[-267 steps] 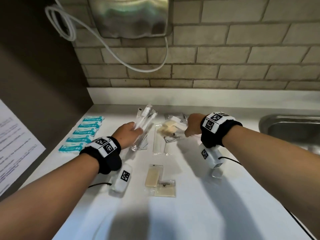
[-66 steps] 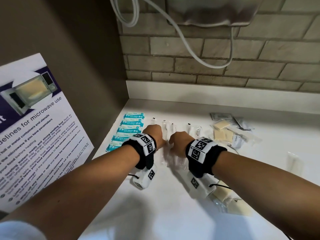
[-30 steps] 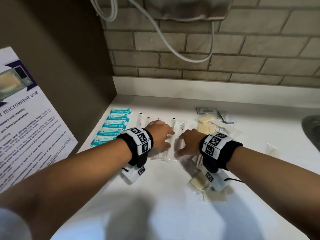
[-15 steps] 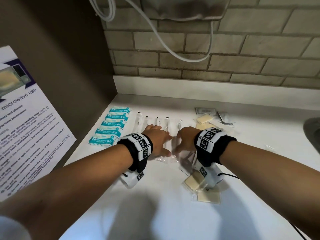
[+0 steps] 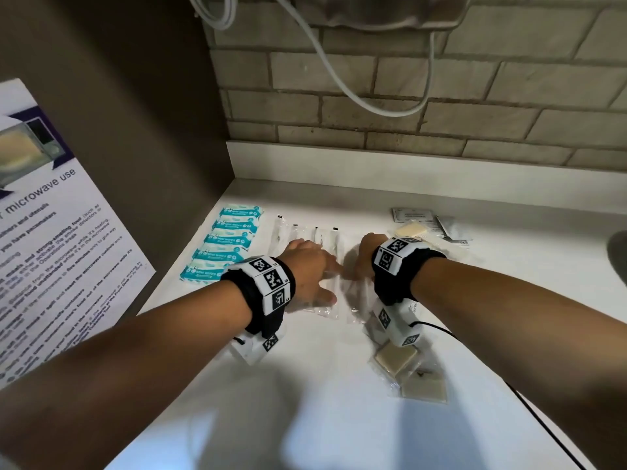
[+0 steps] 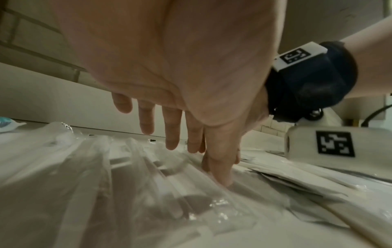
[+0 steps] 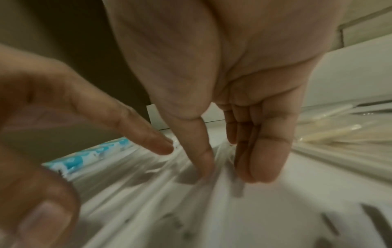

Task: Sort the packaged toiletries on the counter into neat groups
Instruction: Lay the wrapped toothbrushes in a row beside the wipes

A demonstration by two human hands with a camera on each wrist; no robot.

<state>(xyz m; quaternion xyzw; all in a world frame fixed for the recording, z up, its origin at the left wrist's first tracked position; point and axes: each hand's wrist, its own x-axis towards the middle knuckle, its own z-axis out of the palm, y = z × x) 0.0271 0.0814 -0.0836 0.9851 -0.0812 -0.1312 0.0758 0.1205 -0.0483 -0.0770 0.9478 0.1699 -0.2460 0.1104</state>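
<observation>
Several long clear toothbrush packets [image 5: 307, 235] lie side by side on the white counter [image 5: 305, 385]. My left hand [image 5: 310, 271] lies flat on them with straight fingers [image 6: 171, 130], thumb tip pressing the plastic [image 6: 127, 176]. My right hand [image 5: 364, 256] sits just right of it, fingers [image 7: 260, 161] extended down onto the same packets [image 7: 148, 188]. A row of teal wet-wipe packs [image 5: 225, 245] lies at the left. Tan soap bars in clear wrap sit at the back right [image 5: 410, 229] and under my right wrist [image 5: 407, 371].
A brown side wall with a microwave poster [image 5: 51, 239] bounds the left. The brick back wall [image 5: 407, 106] carries a metal dispenser and a looping white cable [image 5: 373, 96]. Flat grey sachets [image 5: 412, 215] lie at the back right. A sink edge [image 5: 619, 252] shows far right.
Both hands have stayed on the toothbrush packets, the left sliding a little right and forward. The view has shifted slightly; the packets lie in much the same row.
</observation>
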